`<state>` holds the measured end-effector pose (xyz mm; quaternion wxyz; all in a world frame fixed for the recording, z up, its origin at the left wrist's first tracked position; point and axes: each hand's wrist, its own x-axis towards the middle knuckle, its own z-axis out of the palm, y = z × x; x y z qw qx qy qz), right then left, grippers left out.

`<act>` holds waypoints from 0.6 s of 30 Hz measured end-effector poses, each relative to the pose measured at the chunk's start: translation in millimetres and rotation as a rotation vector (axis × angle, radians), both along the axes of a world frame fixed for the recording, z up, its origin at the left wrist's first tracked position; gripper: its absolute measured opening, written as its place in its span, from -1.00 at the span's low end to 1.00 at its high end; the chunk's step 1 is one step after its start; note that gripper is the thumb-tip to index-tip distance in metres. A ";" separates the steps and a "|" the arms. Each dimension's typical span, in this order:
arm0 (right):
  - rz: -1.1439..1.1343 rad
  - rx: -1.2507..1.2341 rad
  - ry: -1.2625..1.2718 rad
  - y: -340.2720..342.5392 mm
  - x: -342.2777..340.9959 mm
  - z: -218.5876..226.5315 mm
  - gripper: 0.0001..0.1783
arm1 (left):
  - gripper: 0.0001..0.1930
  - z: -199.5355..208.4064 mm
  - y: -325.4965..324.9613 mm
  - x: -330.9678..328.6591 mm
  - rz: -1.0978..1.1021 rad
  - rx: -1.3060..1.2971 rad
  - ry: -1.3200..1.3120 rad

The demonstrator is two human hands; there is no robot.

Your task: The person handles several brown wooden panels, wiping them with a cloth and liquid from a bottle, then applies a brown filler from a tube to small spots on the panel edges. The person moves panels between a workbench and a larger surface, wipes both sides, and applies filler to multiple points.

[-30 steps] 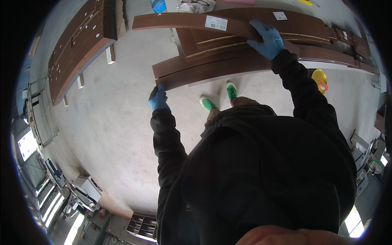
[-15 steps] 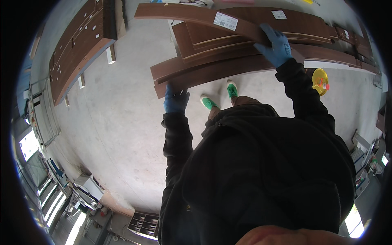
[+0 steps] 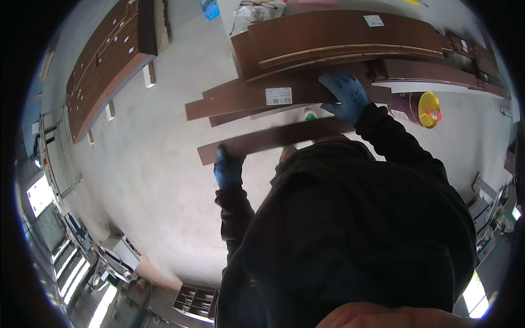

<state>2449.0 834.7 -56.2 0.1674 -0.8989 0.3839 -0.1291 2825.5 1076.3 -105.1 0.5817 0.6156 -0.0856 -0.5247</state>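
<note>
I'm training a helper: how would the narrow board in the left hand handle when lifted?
The narrow board is probably stiff, showing no obvious sag. Being long, it may tip if gripped only near one end.

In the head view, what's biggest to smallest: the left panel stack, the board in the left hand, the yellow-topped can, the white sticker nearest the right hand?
1. Panel stack
2. Held board
3. Yellow-topped can
4. White sticker
The held board looks nearer the camera, so it may seem bigger.
</note>
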 end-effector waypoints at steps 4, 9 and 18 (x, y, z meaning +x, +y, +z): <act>0.065 -0.018 0.061 1.8 8.5 -22.1 -0.16 | -0.48 11.1 40.4 9.4 0.044 0.174 -0.107; 0.118 -0.133 0.085 0.0 8.6 -42.6 -0.18 | -0.47 -21.8 73.1 28.6 0.318 0.038 0.359; 0.067 -0.196 0.088 2.8 18.6 -44.6 -0.24 | -0.49 -38.1 86.5 43.6 0.290 -0.080 0.478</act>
